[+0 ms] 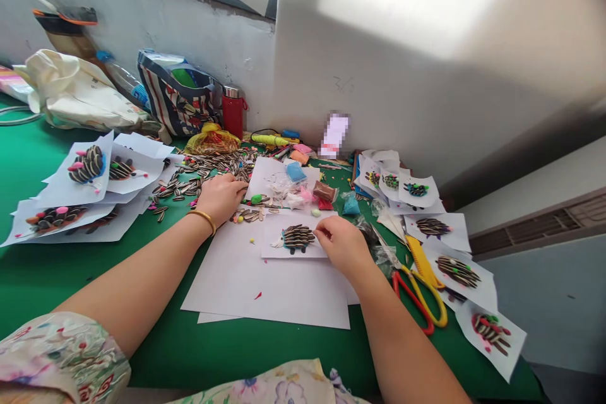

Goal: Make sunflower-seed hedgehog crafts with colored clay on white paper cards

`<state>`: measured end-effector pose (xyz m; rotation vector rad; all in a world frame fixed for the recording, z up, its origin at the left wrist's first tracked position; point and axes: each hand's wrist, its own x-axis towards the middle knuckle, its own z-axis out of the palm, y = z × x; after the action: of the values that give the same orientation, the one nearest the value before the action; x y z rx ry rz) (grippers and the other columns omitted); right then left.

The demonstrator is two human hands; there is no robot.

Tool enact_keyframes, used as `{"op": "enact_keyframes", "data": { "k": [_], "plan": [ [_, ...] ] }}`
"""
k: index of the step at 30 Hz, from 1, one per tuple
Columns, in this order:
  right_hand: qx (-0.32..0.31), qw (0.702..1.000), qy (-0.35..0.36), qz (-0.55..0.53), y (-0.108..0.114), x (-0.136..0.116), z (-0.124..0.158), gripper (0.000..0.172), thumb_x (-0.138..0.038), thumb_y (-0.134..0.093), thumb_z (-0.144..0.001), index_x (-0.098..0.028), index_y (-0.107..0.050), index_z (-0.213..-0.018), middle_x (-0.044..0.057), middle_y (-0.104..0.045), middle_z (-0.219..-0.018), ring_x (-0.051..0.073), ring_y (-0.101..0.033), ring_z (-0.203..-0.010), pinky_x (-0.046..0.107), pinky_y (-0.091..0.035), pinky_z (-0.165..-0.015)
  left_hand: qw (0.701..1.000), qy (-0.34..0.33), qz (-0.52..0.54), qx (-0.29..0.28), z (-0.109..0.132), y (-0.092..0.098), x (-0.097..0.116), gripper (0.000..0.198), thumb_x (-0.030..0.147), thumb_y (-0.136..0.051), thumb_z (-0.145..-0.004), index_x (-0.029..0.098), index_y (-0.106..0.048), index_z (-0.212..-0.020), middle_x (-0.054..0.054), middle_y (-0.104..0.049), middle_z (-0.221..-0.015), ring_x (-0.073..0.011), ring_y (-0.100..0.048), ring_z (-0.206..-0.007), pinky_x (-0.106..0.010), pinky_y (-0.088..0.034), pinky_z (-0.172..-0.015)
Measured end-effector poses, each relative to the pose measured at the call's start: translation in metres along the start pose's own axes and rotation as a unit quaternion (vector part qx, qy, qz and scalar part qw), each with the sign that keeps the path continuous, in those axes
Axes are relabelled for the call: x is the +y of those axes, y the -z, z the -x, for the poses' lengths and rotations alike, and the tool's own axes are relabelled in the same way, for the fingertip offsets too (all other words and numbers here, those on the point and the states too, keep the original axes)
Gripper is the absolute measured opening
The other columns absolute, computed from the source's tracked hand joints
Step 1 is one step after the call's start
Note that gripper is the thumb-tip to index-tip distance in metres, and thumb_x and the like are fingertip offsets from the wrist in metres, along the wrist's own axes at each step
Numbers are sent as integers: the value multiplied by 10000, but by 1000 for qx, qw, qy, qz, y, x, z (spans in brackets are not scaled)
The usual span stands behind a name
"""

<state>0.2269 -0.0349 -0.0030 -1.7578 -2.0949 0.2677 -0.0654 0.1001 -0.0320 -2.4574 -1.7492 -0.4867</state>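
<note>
My left hand (221, 197), a gold bangle on its wrist, rests curled at the edge of a heap of striped sunflower seeds (208, 170); its fingertips are closed among seeds I cannot single out. My right hand (341, 243) pinches at the right edge of a small white card (294, 243) bearing a hedgehog figure (298, 237) made of seeds on blue clay. The card lies on larger white sheets (265, 284) on the green table (47, 265).
Finished seed hedgehog cards lie stacked at left (85, 167) and in a row at right (457, 270). Yellow and red scissors (421, 287) sit right of my right hand. Clay pieces (296, 172), a red flask (233, 112), a striped bag (177, 98) and a wall stand behind.
</note>
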Motion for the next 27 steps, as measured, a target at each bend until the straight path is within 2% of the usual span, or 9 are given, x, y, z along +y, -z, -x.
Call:
{"op": "enact_keyframes", "data": {
  "k": [4, 11, 14, 18, 27],
  "plan": [
    [1, 1000, 4, -9, -1, -1, 0, 127, -211, -577, -903, -214, -644, -794, 31, -654, -828, 185, -578, -811, 292, -403, -704, 1000, 11, -15, 3, 0, 3, 4, 337, 333, -458, -898, 206, -770, -915, -103, -695, -970, -283, -621, -934, -393, -418, -767],
    [9, 1000, 7, -6, -1, 0, 0, 133, -225, -571, -909, -216, -648, -800, 25, -653, -820, 183, -576, -807, 293, -403, -695, 998, 46, -23, 20, 2, 9, 0, 293, 322, -445, -913, 198, -710, -891, -107, -683, -948, -287, -615, -927, -377, -399, -724],
    [11, 1000, 5, -4, -1, 1, 0, 131, -229, -570, -910, -217, -649, -807, 23, -653, -820, 182, -576, -804, 292, -400, -690, 999, 49, -17, 12, 2, 11, -3, 284, 310, -427, -922, 195, -684, -886, -100, -693, -921, -278, -623, -881, -373, -395, -696],
    [12, 1000, 7, -2, -2, 1, 1, 134, -232, -568, -912, -217, -649, -806, 25, -653, -824, 183, -575, -805, 292, -396, -691, 997, 66, -32, 7, 3, 15, -7, 285, 290, -419, -914, 208, -691, -900, -98, -693, -960, -289, -623, -927, -376, -397, -693],
    [9, 1000, 12, -4, -2, 0, 1, 151, -230, -558, -921, -212, -649, -802, 28, -654, -820, 180, -574, -802, 288, -400, -699, 997, 62, -17, -46, 3, 17, -9, 286, 310, -483, -872, 249, -746, -965, -94, -674, -1062, -308, -593, -1039, -409, -426, -793]
  ]
}}
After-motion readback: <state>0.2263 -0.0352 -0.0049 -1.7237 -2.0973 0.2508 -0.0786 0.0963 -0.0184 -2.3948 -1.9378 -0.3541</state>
